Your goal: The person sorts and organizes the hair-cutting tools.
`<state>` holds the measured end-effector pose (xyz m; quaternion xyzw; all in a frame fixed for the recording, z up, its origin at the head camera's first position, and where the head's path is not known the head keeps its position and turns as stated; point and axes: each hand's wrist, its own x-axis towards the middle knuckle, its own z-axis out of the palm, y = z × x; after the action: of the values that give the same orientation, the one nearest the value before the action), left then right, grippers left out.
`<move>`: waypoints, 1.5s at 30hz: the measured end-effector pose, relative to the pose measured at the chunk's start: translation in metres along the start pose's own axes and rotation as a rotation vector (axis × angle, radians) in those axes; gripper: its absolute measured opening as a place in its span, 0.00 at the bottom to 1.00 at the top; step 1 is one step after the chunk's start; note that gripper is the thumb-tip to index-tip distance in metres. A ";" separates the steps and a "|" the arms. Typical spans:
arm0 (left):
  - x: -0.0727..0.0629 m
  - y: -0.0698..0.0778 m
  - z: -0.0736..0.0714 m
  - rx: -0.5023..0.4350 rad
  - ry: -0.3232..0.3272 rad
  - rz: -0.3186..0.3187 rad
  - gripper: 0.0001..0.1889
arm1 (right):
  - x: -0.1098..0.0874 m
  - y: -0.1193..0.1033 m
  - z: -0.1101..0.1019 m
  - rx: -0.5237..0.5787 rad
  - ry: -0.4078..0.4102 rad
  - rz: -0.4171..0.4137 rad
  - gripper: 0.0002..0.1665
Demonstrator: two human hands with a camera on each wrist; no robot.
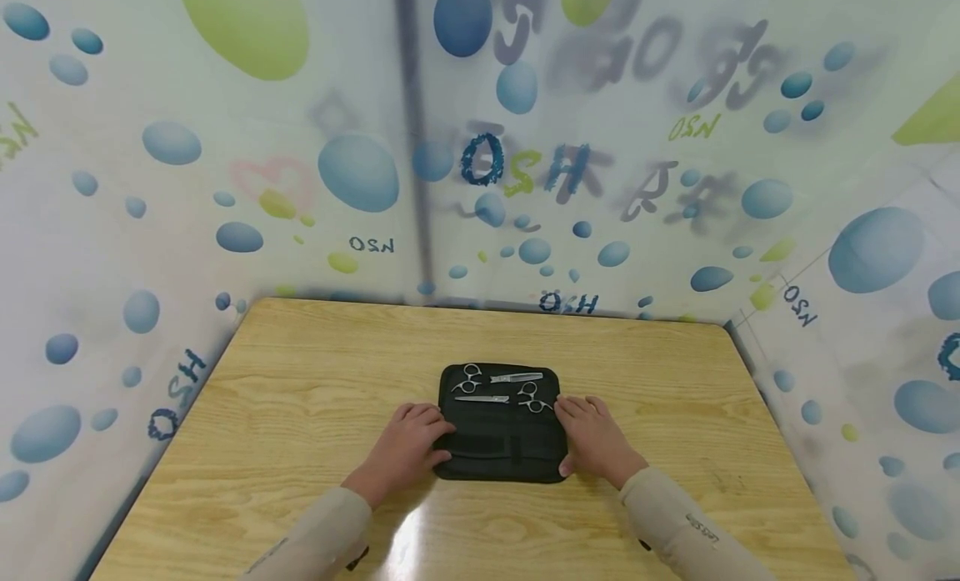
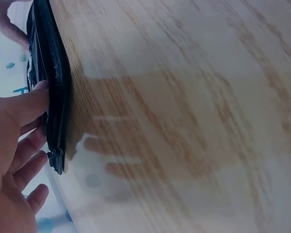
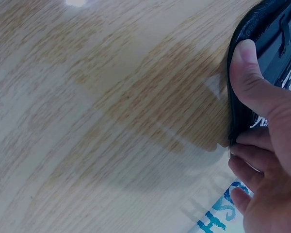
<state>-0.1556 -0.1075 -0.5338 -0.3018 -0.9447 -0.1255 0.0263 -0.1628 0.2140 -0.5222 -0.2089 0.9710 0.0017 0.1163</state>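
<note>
Far half of the black case [image 1: 487, 423], 2 prs scissors: upper pr [image 1: 517, 378] w/ rings to the left & toothed blade to the right; lower pr [image 1: 482, 399] the other way round. Total 4 rings. Mid-section of each pr can't be made out agst the black; prob. under straps, can't confirm. Near half has 1 dark flap/pocket [image 1: 480, 445], details lost, black on black.

Case lies open & flat on the wood table [image 1: 322, 414], approx midway btwn left & right edges, well apart from both, & clear of the far edge. Near edge of table cut off in head view.

2 hands, 1 per side of case. L hand [image 1: 408, 448] grips its left edge, thumb nearer the table's near side; some fingertips hidden behind the case in L wrist view, little finger off it. R hand [image 1: 596, 441] grips the right edge, thumb on the rim by the near corner; how far its fingers reach under, can't tell.

2 beige sleeves: left sleeve [image 1: 322, 527], right sleeve [image 1: 682, 523], both cut off at frame bottom; writing on them too small to read. Patterned wall [image 1: 360, 281] past the far edge: blue/green drops, reversed "H2O", blurry shadow lettering.
</note>
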 end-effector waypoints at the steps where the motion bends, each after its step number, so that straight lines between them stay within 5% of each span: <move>1: 0.000 0.000 0.000 -0.004 0.004 0.004 0.17 | 0.000 0.000 0.000 0.000 0.001 -0.001 0.59; 26: 0.000 0.006 0.004 -0.003 0.043 0.009 0.15 | 0.000 0.001 0.001 0.015 -0.002 0.005 0.60; 45: 0.005 0.004 -0.005 0.000 -0.012 -0.017 0.13 | 0.000 0.008 0.006 0.071 0.023 -0.011 0.60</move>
<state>-0.1571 -0.1026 -0.5273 -0.2948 -0.9473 -0.1238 0.0196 -0.1649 0.2210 -0.5280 -0.2098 0.9706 -0.0356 0.1127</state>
